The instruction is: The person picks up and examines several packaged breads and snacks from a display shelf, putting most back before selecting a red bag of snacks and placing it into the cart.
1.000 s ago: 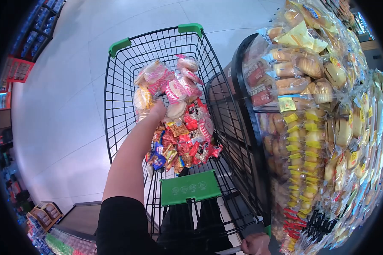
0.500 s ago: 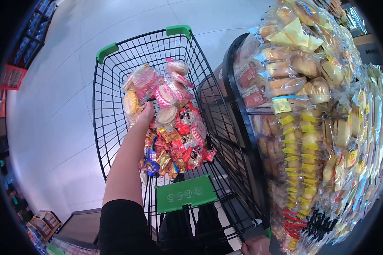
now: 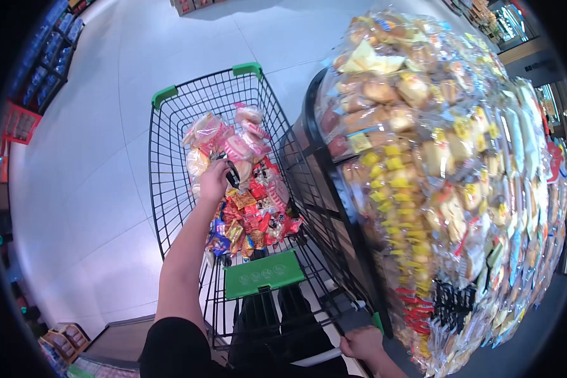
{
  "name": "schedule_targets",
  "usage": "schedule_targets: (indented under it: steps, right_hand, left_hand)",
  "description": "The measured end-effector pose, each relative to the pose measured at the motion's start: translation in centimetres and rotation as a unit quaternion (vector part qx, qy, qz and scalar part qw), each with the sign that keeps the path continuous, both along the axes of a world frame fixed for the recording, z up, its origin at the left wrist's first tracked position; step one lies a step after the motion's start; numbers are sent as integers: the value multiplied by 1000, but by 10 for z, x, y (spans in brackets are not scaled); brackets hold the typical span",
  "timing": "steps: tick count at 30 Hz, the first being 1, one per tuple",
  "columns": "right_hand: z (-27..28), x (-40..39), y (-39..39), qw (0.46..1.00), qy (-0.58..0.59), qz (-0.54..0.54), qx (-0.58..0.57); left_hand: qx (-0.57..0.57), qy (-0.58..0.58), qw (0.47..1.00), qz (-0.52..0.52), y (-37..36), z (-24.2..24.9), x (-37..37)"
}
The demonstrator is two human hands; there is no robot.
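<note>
My left hand (image 3: 215, 180) is closed on a small black object (image 3: 233, 176) whose kind I cannot make out. It is above the goods in a black wire shopping cart (image 3: 160, 157). Beyond the fingers lie round breads in clear and pink wrappers (image 3: 237, 147). Nearer to me is a heap of small red, gold and blue snack packets (image 3: 252, 217). My right hand (image 3: 363, 344) is wrapped round the cart's pale handle bar (image 3: 318, 359) at the lower right.
A display bin (image 3: 305, 126) heaped with bagged breads (image 3: 416, 126) stands close along the cart's right side. A green panel (image 3: 264, 274) crosses the cart's near end. Shelves (image 3: 51, 53) line the far left, past pale floor tiles (image 3: 88, 164).
My left hand has drawn back slightly, and the black object in it shows more plainly. My right hand stays on the handle. The bread display fills more of the view.
</note>
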State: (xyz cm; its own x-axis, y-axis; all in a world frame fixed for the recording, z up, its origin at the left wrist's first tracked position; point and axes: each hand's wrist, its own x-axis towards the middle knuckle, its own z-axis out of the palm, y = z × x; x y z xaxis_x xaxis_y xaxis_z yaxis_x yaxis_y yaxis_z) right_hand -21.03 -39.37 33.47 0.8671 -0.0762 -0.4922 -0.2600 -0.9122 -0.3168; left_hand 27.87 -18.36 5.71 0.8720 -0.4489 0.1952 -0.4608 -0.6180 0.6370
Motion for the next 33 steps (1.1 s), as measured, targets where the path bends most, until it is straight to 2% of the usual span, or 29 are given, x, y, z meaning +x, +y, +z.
schedule_targets:
  steps: [1,2,3,4,5,8,9,11,13,15,16,18,19,21,23,25,26,28,29,31,32,33]
  right_hand:
    - [2,1,0,1000,-8,-2,-4]
    - [4,1,0,1000,15,7,-11]
    - [6,-1,0,999,40,15,-17]
    - [6,-4,0,999,34,14,-12]
    - [4,-6,0,1000,27,12,-7]
    - [3,-14,-2,999,17,-26,22]
    - [6,-14,-3,997,5,-55,49]
    - [16,-10,-5,984,-106,-97,103]
    - [15,-11,-12,916,-182,-225,278]
    - [33,-3,-14,810,-289,-299,414]
    - [49,1,-17,806,-296,-309,408]
    - [88,8,-23,688,-403,-308,519]
    - [100,6,-28,683,-415,-315,512]
    - [120,-3,-39,633,-354,-353,591]
    - [140,-19,-46,640,-372,-380,555]
    - [160,-36,-54,638,-310,-426,561]
    - [165,-45,-57,634,-322,-428,557]
    - [173,-64,-61,706,-324,-358,519]
    - [179,-71,-63,702,-332,-361,516]
    - [193,-83,-68,816,-382,-239,363]
    - [201,-88,-70,808,-370,-275,367]
    - [215,-92,-75,806,-376,-276,364]
  left_hand:
    - [-4,-8,1000,-2,-5,14,-10]
    - [-141,52,988,26,-9,28,-21]
    - [-274,113,954,51,-16,48,-36]
    - [-327,206,920,59,-18,71,-53]
    - [-330,205,920,52,-24,101,-68]
    - [-465,301,831,52,-43,162,-120]
    - [-466,303,830,41,-50,185,-139]
    - [-456,452,760,101,-63,247,-186]
    - [-436,487,754,64,-76,291,-225]
    - [-434,556,707,50,-95,334,-265]
    - [-424,574,701,26,-101,347,-281]
    - [-403,590,700,-16,-112,360,-311]
    - [-388,601,697,-46,-117,366,-324]
    - [-370,612,693,-94,-129,381,-352]
    - [-347,609,704,-117,-138,384,-375]
    - [-328,589,722,-153,-145,395,-389]
    - [-349,549,730,-208,-150,403,-394]
    - [-376,498,725,-290,-157,423,-404]
    - [-372,497,724,-299,-158,428,-405]
    - [-242,484,733,-412,-158,436,-406]
    - [-245,545,712,-369,-162,445,-411]
    - [-243,542,712,-375,-170,448,-416]
